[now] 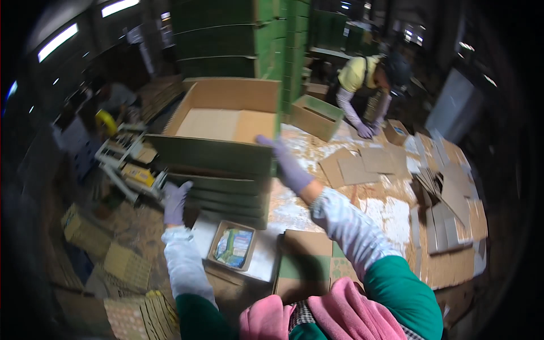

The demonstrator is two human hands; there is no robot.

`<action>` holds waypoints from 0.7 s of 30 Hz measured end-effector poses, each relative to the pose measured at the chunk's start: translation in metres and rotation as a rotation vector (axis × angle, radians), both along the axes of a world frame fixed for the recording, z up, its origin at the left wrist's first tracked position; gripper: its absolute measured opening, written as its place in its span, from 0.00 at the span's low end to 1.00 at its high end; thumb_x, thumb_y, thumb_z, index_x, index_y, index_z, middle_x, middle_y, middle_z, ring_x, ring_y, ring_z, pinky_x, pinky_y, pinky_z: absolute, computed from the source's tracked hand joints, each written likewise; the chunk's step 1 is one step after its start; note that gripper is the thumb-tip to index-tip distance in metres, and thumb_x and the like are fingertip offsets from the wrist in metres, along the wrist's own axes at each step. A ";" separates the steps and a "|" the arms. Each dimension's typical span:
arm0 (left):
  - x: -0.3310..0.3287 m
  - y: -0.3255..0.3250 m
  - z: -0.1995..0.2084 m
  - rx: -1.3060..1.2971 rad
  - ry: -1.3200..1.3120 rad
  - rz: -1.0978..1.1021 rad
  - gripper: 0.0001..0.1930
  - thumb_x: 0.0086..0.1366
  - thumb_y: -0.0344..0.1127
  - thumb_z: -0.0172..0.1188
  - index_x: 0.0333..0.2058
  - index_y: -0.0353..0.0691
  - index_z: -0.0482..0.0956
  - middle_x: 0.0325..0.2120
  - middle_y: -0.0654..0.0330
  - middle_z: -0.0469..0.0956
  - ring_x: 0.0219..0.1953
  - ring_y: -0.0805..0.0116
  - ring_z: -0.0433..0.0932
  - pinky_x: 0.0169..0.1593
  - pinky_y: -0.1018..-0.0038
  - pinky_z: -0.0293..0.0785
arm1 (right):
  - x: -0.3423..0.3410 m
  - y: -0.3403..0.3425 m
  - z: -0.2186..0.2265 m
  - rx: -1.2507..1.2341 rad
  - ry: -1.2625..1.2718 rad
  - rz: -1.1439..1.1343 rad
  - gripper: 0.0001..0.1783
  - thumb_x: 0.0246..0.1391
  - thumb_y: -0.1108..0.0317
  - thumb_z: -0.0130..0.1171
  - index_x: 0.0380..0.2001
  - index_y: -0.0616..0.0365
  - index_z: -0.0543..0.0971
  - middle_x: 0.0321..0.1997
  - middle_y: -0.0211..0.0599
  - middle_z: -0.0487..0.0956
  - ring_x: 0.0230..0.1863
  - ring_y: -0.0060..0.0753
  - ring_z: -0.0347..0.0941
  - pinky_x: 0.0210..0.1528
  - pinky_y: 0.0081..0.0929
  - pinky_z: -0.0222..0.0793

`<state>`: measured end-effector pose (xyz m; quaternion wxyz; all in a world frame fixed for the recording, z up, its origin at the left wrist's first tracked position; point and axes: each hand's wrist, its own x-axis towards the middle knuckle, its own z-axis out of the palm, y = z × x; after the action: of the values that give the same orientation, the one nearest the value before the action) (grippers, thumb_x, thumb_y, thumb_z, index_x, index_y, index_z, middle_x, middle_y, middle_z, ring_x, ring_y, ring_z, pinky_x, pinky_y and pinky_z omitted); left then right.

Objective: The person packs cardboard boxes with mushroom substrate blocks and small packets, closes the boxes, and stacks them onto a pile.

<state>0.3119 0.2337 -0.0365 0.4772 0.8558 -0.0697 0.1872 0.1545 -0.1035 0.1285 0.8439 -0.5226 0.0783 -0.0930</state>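
The big box (208, 156) stands open-topped at the left edge of the desk (289, 207), tan inside and dark green on its near wall. Green layers (226, 198) lie under that wall, with a dark gap between; whether they belong to the same box cannot be told.

The right hand (288, 163), in a purple glove, reaches to the box's near right corner, its fingertips at the rim. The left hand (176, 199), gloved alike, is low at the left end of the layers, thumb spread from the fingers. Both hands are blurred, and I cannot tell whether the fingers of either are clamped on the cardboard.

Toward the desk's near left corner, a small box (253, 249) holds coloured packets (233, 246) and sits on a white sheet (269, 266). Just right of it lies a brown and green carton (306, 249). Flat cardboard (360, 170) is spread over the desk's middle, and folded pieces (445, 224) are heaped along its right edge. At the far edge, a co-worker (362, 85) bends over the desk, gloved hands close together, near another open box (315, 122).
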 end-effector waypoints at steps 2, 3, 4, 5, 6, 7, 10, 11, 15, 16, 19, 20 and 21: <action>-0.046 -0.043 0.082 -0.117 0.043 -0.293 0.46 0.57 0.48 0.66 0.62 0.23 0.52 0.62 0.43 0.56 0.62 0.57 0.57 0.66 0.71 0.49 | 0.015 0.005 0.005 -0.020 -0.138 -0.093 0.63 0.43 0.53 0.69 0.65 0.76 0.39 0.59 0.55 0.67 0.59 0.43 0.65 0.61 0.32 0.59; -0.055 -0.045 0.098 -0.185 -0.072 -0.373 0.42 0.63 0.49 0.59 0.64 0.26 0.50 0.63 0.46 0.56 0.64 0.56 0.56 0.66 0.69 0.48 | 0.029 0.007 0.000 -0.209 -0.115 -0.176 0.61 0.45 0.47 0.66 0.66 0.73 0.41 0.57 0.58 0.70 0.54 0.51 0.70 0.59 0.37 0.62; -0.050 -0.026 0.092 -0.225 -0.026 -0.404 0.40 0.63 0.48 0.59 0.64 0.28 0.51 0.63 0.47 0.56 0.63 0.58 0.57 0.65 0.69 0.51 | 0.032 0.024 0.008 -0.384 0.097 -0.195 0.60 0.46 0.42 0.62 0.67 0.69 0.42 0.58 0.61 0.67 0.57 0.56 0.67 0.61 0.41 0.59; -0.044 -0.017 0.087 -0.271 0.016 -0.434 0.39 0.64 0.47 0.58 0.64 0.29 0.52 0.63 0.48 0.57 0.62 0.60 0.58 0.65 0.70 0.53 | 0.028 0.035 0.024 -0.557 0.313 -0.208 0.59 0.47 0.37 0.58 0.68 0.66 0.43 0.60 0.64 0.65 0.59 0.60 0.64 0.62 0.45 0.56; -0.045 -0.021 0.087 -0.330 0.033 -0.431 0.39 0.64 0.47 0.58 0.64 0.29 0.51 0.63 0.49 0.57 0.62 0.61 0.59 0.64 0.70 0.54 | 0.021 0.039 0.035 -0.644 0.368 -0.205 0.58 0.47 0.34 0.53 0.68 0.62 0.44 0.62 0.66 0.61 0.62 0.65 0.57 0.64 0.50 0.51; -0.046 -0.027 0.089 -0.388 0.047 -0.430 0.39 0.64 0.47 0.58 0.64 0.30 0.50 0.63 0.50 0.57 0.61 0.62 0.60 0.63 0.71 0.56 | 0.017 0.038 0.044 -0.729 0.421 -0.204 0.58 0.47 0.30 0.49 0.69 0.59 0.44 0.64 0.68 0.56 0.65 0.69 0.51 0.66 0.54 0.45; -0.038 -0.032 0.083 -0.273 0.046 -0.293 0.42 0.65 0.50 0.57 0.66 0.31 0.46 0.64 0.48 0.54 0.63 0.60 0.57 0.64 0.70 0.54 | 0.022 0.021 0.022 -0.737 0.357 -0.203 0.57 0.47 0.27 0.46 0.68 0.58 0.46 0.64 0.68 0.53 0.65 0.71 0.47 0.66 0.59 0.40; -0.049 -0.043 0.089 -0.184 0.045 -0.165 0.43 0.65 0.51 0.57 0.66 0.31 0.46 0.64 0.48 0.53 0.64 0.59 0.56 0.65 0.69 0.53 | 0.015 0.012 0.013 -0.652 0.321 -0.180 0.57 0.47 0.27 0.46 0.68 0.58 0.47 0.63 0.69 0.55 0.63 0.72 0.50 0.65 0.58 0.42; -0.191 -0.104 0.113 -0.122 -0.220 -0.042 0.43 0.60 0.44 0.64 0.65 0.31 0.49 0.64 0.46 0.53 0.66 0.56 0.52 0.68 0.67 0.46 | -0.135 -0.049 -0.038 -0.757 -0.242 0.171 0.45 0.60 0.39 0.44 0.67 0.61 0.49 0.65 0.66 0.54 0.63 0.58 0.60 0.67 0.32 0.52; -0.226 -0.110 0.097 0.122 -0.188 -0.221 0.41 0.57 0.38 0.66 0.64 0.33 0.53 0.64 0.46 0.54 0.66 0.56 0.53 0.68 0.67 0.48 | -0.196 -0.066 -0.041 -0.719 -0.005 0.199 0.44 0.56 0.40 0.52 0.65 0.60 0.54 0.66 0.61 0.56 0.65 0.55 0.58 0.67 0.35 0.51; -0.334 -0.135 0.040 0.721 0.384 -0.931 0.56 0.42 0.52 0.73 0.64 0.35 0.52 0.66 0.40 0.46 0.69 0.42 0.42 0.69 0.59 0.44 | -0.370 -0.129 -0.112 -1.030 0.350 0.021 0.52 0.46 0.40 0.63 0.64 0.63 0.56 0.66 0.56 0.57 0.66 0.55 0.54 0.67 0.39 0.51; -0.365 -0.133 0.007 0.736 0.380 -1.014 0.58 0.40 0.55 0.73 0.65 0.35 0.50 0.66 0.39 0.43 0.68 0.39 0.39 0.69 0.57 0.43 | -0.423 -0.144 -0.140 -1.255 0.573 -0.020 0.61 0.39 0.37 0.66 0.65 0.67 0.52 0.64 0.62 0.56 0.66 0.60 0.53 0.66 0.41 0.52; -0.390 -0.126 -0.026 0.749 0.381 -1.085 0.61 0.39 0.57 0.72 0.66 0.35 0.47 0.66 0.38 0.40 0.68 0.36 0.36 0.69 0.56 0.42 | -0.462 -0.144 -0.144 -1.320 0.821 0.074 0.69 0.34 0.35 0.69 0.65 0.72 0.45 0.64 0.66 0.54 0.66 0.64 0.50 0.67 0.42 0.50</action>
<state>-0.0780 0.1081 -0.0624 0.1793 0.8251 -0.4635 -0.2688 -0.3072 -0.2471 -0.0154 0.2637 -0.9117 0.2956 0.1089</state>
